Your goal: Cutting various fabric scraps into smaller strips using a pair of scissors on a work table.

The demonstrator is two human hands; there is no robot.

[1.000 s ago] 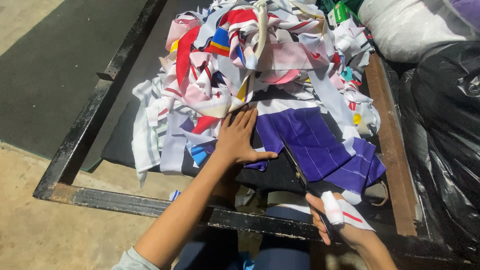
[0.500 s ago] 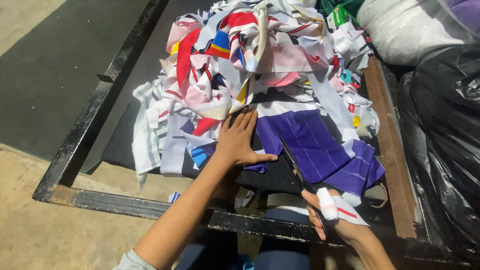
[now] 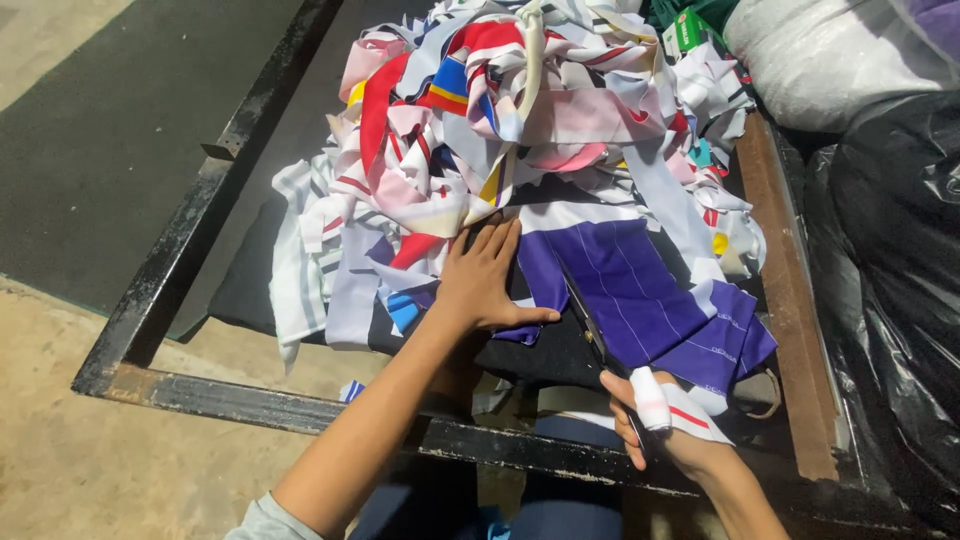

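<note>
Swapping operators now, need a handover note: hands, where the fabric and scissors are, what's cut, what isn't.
Left hand: flat, fingers spread, pressing down the purple striped fabric at its left edge.
Right hand: gripping scissors, a white bandage on one finger; blades point up into the purple fabric along its left side.
Things: purple fabric lies over a dark cloth on the black metal-framed table; a heap of mixed fabric scraps is piled behind it.
Done: the cut appears started at the near edge; how far cannot be told.
Left: most of the purple piece looks uncut.
</note>
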